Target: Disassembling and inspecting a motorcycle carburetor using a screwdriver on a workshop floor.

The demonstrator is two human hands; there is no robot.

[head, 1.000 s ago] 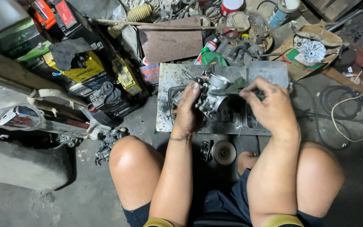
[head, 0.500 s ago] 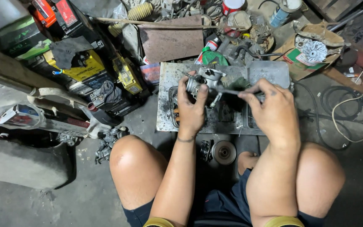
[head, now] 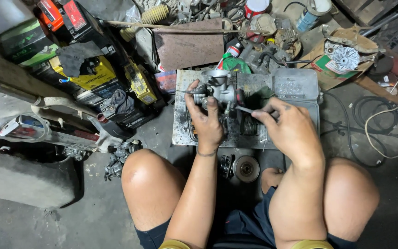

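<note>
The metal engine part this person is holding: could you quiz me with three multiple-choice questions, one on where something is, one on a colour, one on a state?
1. Where is the metal engine part?
A. over the grey metal tray
B. on the person's knee
C. inside the cardboard box

2. What colour is the can at the top edge?
A. blue
B. red
C. green

3. How is the part held?
A. lying loose on the floor
B. gripped in the left hand while the right hand brings a thin tool to it
C. clamped in both hands

Answers: 1 A, it is raised above the tray. 2 B, the can is red with a white top. 3 B, the left hand grips it and the right hand holds the thin tool.
</note>
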